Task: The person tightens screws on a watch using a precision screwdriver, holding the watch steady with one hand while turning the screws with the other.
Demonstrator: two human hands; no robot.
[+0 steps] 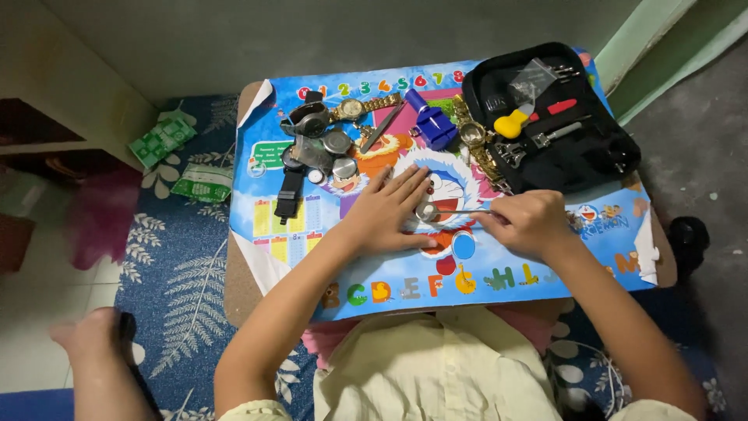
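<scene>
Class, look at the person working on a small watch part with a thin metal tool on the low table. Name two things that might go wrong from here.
1. The thin metal tool in the right hand might slip off the small round watch part and jab the left hand steadying it.
2. The loose round watch backs lie unboxed on the picture mat; a nudge could scatter them.

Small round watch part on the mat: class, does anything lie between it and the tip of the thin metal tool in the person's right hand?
Nothing visible. The right hand holds the thin metal tool with its tip at the small round watch part. The left hand rests flat beside that part, fingertips at its edge.
</scene>
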